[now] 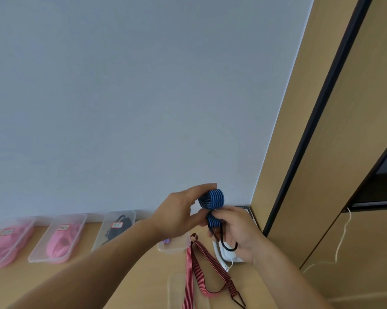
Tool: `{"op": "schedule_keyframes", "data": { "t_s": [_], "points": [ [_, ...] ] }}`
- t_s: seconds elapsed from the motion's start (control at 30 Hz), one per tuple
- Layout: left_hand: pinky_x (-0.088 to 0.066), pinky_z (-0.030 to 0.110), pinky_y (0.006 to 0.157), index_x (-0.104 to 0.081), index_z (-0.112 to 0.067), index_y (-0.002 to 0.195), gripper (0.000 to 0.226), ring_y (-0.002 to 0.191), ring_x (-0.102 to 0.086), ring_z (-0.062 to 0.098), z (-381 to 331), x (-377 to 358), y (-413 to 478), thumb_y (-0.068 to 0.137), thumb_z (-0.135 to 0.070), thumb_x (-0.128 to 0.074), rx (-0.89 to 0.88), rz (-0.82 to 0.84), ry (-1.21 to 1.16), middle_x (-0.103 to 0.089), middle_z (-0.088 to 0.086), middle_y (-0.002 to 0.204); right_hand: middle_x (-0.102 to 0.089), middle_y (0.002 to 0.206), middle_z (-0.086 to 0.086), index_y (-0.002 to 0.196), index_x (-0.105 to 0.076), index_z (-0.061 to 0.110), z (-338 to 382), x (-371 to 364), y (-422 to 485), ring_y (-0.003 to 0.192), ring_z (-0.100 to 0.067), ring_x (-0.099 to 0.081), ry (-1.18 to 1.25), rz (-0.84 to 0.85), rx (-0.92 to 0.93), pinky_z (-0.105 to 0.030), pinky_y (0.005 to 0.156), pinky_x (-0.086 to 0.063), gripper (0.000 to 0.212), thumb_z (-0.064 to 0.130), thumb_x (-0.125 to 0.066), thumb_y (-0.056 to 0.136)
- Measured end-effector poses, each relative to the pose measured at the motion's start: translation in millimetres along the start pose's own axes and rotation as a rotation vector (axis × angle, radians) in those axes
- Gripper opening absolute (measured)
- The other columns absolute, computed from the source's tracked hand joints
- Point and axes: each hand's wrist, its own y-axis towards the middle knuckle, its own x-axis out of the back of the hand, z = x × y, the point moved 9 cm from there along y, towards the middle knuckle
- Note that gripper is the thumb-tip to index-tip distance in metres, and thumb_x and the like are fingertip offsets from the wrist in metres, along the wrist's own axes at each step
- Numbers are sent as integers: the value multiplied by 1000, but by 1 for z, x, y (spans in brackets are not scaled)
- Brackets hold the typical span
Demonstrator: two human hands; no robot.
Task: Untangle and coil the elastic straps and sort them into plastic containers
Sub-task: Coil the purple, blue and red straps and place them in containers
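The counter (148,293) stops at a white wall (121,108), and a wooden cabinet (321,175) closes it off right of the blue strap (212,198). Bare counter lies below and to the left of that strap. Left of it stand four clear containers: the far container (20,220) and the second container (76,217) hold pink straps, the third container (130,216) holds black ones, and the nearest container (174,248) is half hidden. Their red-edged labels are too blurred to read. The left hand (179,210) has its grip pinching the coiled blue strap in the air. The right hand (239,233) curls round the strap's lower part and a black loop (229,247). Below lies a red strap (189,264).
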Motion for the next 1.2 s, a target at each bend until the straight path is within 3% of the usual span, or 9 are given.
{"op": "schedule_keyframes", "data": {
  "t_s": [0.2, 0.4, 0.5, 0.6, 0.73, 0.9, 1.0, 1.07, 1.2],
  "points": [
    [-46, 45, 106, -61, -6, 132, 45, 132, -49, 38, -20, -6, -2, 87, 1, -64, -284, -5, 277, -52, 16, 143, -68, 91, -25, 101, -64, 0, -4, 3, 6, 65, -26, -61, 217, 4, -42, -32, 59, -38, 38, 25, -36, 97],
    [-17, 20, 120, -20, -27, 152, 80, 150, -8, 5, 1, -31, -6, 83, 6, -44, -25, 205, 8, -14, -10, 162, -73, 97, -22, 98, -75, 9, -2, 21, 15, 68, -23, -67, 188, -77, 37, -31, 66, -40, 36, 35, -51, 99],
    [-27, 13, 113, -27, -29, 153, 77, 143, -27, -5, 16, -40, -6, 81, -7, -40, 278, 247, -447, -25, -19, 159, -71, 100, -26, 103, -71, 4, -4, 26, 17, 73, -26, -66, 122, -136, 72, -37, 71, -40, 31, 28, -51, 99],
    [-42, 26, 108, -41, -25, 148, 64, 129, -50, -1, 26, -36, -1, 85, -18, -48, 466, 59, -777, -50, -15, 146, -72, 90, -23, 87, -75, 15, 1, 33, 18, 73, -25, -67, 12, -237, 161, -42, 73, -45, 24, 19, -53, 95],
    [-60, 36, 79, -56, -15, 130, 48, 106, -68, 15, 46, -40, -4, 88, -36, -66, 744, -52, -841, -68, -2, 124, -72, 80, 2, 88, -68, 44, 20, 28, 15, 72, -16, -68, -371, -312, 362, -31, 64, -58, 21, 25, -59, 90],
    [-57, 35, 61, -64, 3, 103, 25, 74, -71, 31, 57, -56, -16, 91, -18, -64, 912, -53, -862, -73, 22, 92, -61, 67, 11, 98, -54, 33, 20, 9, 21, 59, -7, -56, -847, -242, 513, -19, 51, -41, 18, 47, -56, 85],
    [-57, 37, 64, -62, 5, 111, 26, 83, -72, 36, 65, -61, -32, 97, -16, -60, 979, -14, -973, -73, 23, 99, -69, 77, 3, 100, -62, 31, 7, 8, 35, 71, -13, -65, -776, -57, 406, -31, 63, -53, 13, 35, -54, 91],
    [-58, 38, 68, -60, 4, 116, 26, 90, -72, 35, 69, -64, -44, 100, -16, -55, 999, 13, -1075, -73, 21, 100, -75, 86, 6, 100, -71, 34, -1, 11, 44, 77, -12, -71, -629, 64, 313, -21, 60, -53, 25, 17, -53, 96],
    [-58, 40, 70, -59, 3, 121, 29, 89, -73, 32, 82, -69, -66, 104, -14, -43, 1044, -34, -1225, -74, 17, 99, -75, 81, 17, 92, -74, 29, -15, 12, 62, 73, -2, -71, -623, 16, 251, -16, 63, -53, 11, 19, -69, 89]
  ]
}}
